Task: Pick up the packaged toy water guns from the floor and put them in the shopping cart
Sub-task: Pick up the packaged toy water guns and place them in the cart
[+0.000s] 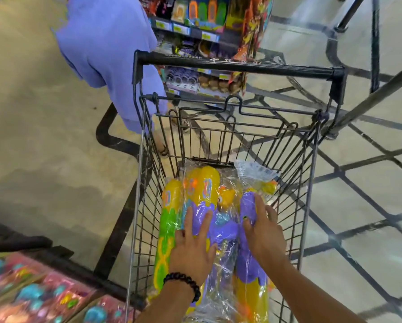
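Note:
Several packaged toy water guns [204, 187], yellow, green and purple in clear plastic wrap, lie lengthwise inside the black wire shopping cart [237, 68]. My left hand [193, 245], with a black bead bracelet on the wrist, rests flat with straight fingers on the purple part of a wrapped gun. My right hand [262, 227] lies on the purple gun at the right side of the basket, thumb against its near side and fingers spread over it. No gun is seen on the floor.
A person in a lilac garment [106, 50] stands beyond the cart's left front corner. Store shelves with colourful goods [195, 22] are ahead. A display of pink packaged toys [34, 292] sits at lower left. Black metal rack legs [374, 43] stand at upper right on the tiled floor.

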The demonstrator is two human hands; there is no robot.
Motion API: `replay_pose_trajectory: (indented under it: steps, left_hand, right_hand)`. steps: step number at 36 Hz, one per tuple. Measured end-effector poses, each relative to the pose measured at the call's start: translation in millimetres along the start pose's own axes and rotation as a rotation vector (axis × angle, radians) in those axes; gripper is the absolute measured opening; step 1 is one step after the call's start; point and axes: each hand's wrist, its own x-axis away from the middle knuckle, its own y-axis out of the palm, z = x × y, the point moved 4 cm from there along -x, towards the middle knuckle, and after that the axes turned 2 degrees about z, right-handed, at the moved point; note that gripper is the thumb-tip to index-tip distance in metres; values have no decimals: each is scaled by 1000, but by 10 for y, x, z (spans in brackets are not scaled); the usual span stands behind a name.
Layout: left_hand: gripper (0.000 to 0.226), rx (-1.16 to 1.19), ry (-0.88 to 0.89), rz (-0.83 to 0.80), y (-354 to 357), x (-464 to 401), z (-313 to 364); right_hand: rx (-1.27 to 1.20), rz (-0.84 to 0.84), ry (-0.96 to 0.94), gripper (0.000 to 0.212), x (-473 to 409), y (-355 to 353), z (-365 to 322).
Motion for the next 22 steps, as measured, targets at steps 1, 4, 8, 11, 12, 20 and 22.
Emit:
replay_pose_trajectory:
  steps: [1,4,8,11,12,20,22]
  left_hand:
    - [88,1,5,12,10,22,20]
    - [92,1,13,23,48,75,76]
    - [91,0,23,-1,86,159,146]
    - [88,-13,33,-25,85,201,193]
    - [87,-17,37,-33,81,206,209]
    - [85,-34,55,-50,112,209,301]
    - [85,-37,59,-57,125,224,316]
  right_hand:
    - [4,0,3,70,22,-5,18]
    - [9,4,10,70,83,-22,79]
    - [21,11,6,72,171,-18,185]
    - [9,11,22,71,222,-26,252]
    - [-1,10,28,71,232,-33,265]
    - [-10,8,52,69,279,-52,397]
    - [-7,5,48,69,289,-47,426]
